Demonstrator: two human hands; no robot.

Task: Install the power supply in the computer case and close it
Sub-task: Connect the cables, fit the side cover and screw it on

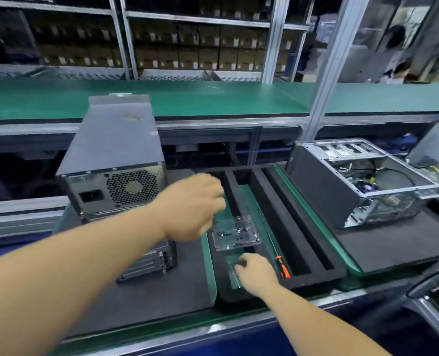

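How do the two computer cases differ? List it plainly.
Closed case: it stands upright on the left mat, dark panels on, rear fan grille facing the camera. Open case: it lies on its side on the right mat, side panel off, cables and metal frame exposed. The closed case sits beside the left hand; the open case is clear of both hands. Both are dark towers on black foam mats.

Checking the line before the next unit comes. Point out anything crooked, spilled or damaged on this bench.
Nothing looks spilled or broken. The clear screw box sits slightly skewed in the middle tray, and the open computer case on the right lies at an angle on its mat. The image is too blurry to judge finer damage.
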